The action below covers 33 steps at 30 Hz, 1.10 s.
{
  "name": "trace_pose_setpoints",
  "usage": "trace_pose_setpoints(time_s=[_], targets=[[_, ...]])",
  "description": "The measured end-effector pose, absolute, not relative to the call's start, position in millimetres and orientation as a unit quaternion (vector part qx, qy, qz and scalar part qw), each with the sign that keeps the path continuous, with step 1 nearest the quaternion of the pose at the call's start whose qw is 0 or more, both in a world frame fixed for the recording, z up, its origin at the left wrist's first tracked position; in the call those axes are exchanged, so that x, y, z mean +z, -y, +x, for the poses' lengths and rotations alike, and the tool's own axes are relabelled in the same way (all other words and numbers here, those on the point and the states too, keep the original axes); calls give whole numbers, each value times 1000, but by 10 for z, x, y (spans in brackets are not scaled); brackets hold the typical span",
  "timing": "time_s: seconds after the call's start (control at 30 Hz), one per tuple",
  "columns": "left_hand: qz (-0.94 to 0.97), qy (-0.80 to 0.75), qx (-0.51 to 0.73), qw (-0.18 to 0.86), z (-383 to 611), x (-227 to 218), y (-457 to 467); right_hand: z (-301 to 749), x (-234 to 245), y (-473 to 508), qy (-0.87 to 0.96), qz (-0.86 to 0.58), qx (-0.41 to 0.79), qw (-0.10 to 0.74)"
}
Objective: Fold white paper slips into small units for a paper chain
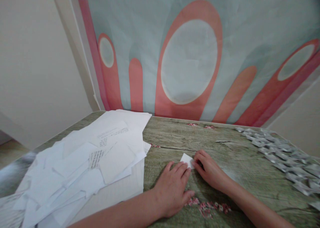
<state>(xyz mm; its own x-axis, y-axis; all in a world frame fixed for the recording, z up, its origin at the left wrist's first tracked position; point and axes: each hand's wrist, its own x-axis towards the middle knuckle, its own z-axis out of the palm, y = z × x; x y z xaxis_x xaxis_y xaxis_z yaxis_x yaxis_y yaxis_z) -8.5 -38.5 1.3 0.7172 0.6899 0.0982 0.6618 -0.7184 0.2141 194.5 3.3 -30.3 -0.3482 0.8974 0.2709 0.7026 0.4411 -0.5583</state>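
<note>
A: Left hand [172, 188]?
B: Flat, open, palm down on the table [237, 144], fingertips touching the small white paper [187, 159]
A: Right hand [210, 171]?
B: Fingers curled over the paper's right edge, pressing or pinching, can't tell
A: Where's the paper?
B: Lying on the table, between the two hands' fingertips
A: Rest?
B: Loose white sheets [100, 161] piled left, small folded pieces [282, 154] spread far right

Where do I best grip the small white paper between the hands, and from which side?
Probably its far corner, the only part showing. The small paper lies flat on the table, with the left hand and right hand over its near part, so come from the far side.
</note>
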Motion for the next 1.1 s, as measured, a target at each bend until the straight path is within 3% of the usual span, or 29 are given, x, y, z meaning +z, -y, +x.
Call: trace_pose_setpoints(time_s=[1.1], targets=[[923,-367,82,81,-73,53,374,2031,-368,-19,787,-486,218,311]])
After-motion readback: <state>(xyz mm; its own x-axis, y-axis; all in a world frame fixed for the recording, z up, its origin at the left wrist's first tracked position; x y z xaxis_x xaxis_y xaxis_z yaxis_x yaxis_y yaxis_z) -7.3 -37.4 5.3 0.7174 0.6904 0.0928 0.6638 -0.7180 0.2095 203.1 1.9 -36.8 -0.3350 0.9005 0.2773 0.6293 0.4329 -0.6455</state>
